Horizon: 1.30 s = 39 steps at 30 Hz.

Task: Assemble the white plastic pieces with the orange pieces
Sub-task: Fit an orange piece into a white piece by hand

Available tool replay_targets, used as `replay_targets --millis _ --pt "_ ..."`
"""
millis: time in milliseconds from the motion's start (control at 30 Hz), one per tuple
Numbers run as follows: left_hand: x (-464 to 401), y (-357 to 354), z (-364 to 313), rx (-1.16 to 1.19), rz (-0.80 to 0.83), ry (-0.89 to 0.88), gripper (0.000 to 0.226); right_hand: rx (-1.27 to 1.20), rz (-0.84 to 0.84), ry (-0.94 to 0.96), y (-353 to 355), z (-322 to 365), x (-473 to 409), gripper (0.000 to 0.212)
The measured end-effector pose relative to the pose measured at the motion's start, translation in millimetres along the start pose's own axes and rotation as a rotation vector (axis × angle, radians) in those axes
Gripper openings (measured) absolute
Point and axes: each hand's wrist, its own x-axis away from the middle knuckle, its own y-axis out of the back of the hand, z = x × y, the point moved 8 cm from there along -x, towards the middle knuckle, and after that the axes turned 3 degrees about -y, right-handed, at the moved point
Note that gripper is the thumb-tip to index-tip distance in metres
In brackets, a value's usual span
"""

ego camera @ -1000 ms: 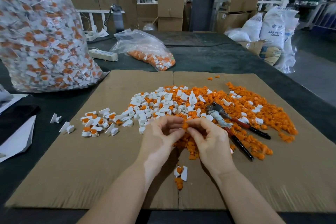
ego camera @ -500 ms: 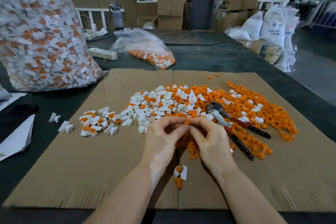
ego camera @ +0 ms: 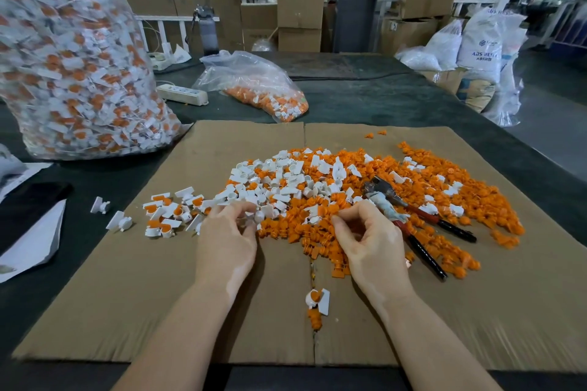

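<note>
Loose white pieces (ego camera: 286,181) and orange pieces (ego camera: 428,187) lie heaped together on a cardboard sheet (ego camera: 127,295). A small group of joined white-and-orange pieces (ego camera: 165,216) sits at the heap's left end. My left hand (ego camera: 227,241) reaches into the white pieces, its curled fingertips pinching a white piece. My right hand (ego camera: 371,241) hovers over the orange pieces, thumb and forefinger closing on an orange piece. One joined piece (ego camera: 319,300) lies alone on the cardboard between my wrists, with an orange piece just below it.
Red-and-black-handled pliers (ego camera: 422,222) lie on the orange heap right of my right hand. A big clear bag of joined pieces (ego camera: 73,73) stands far left, a smaller bag (ego camera: 260,89) behind the cardboard, beside a power strip (ego camera: 182,94). Two white pieces (ego camera: 119,222) and paper (ego camera: 31,241) lie left.
My hands were together at the centre, pressing a piece between their fingertips. They have since parted: the left went left to the white pieces, the right moved right over the orange ones.
</note>
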Motion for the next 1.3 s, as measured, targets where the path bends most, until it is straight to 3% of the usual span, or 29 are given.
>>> replay_targets --millis 467,633,767,867,967,1067,1300 --pt "0.8 -2.8 -0.7 0.146 0.032 -0.039 0.025 0.023 0.016 0.029 -0.1 2.4 1.3 0.009" --pt "5.4 -8.1 -5.2 0.465 0.064 0.048 0.031 0.058 0.028 0.067 -1.1 6.9 2.2 0.009" --pt "15.5 -33.9 -17.4 0.699 0.207 0.22 0.045 0.13 0.05 0.151 -4.1 16.5 4.7 0.008" --pt "23.0 -50.3 -31.4 0.796 0.326 0.251 0.033 0.197 0.057 0.217 -5.6 22.0 6.2 0.007" --pt "24.9 -52.0 -45.3 0.672 0.342 0.102 0.005 0.21 0.081 0.222 -8.0 21.0 6.4 0.011" --pt "21.5 -48.9 -50.7 0.573 0.303 0.01 0.004 0.179 0.057 0.204 -5.3 19.4 5.5 0.012" --pt "18.9 -45.4 -48.2 0.597 0.26 0.024 0.008 0.201 -0.032 0.18 -0.1 16.6 3.1 0.008"
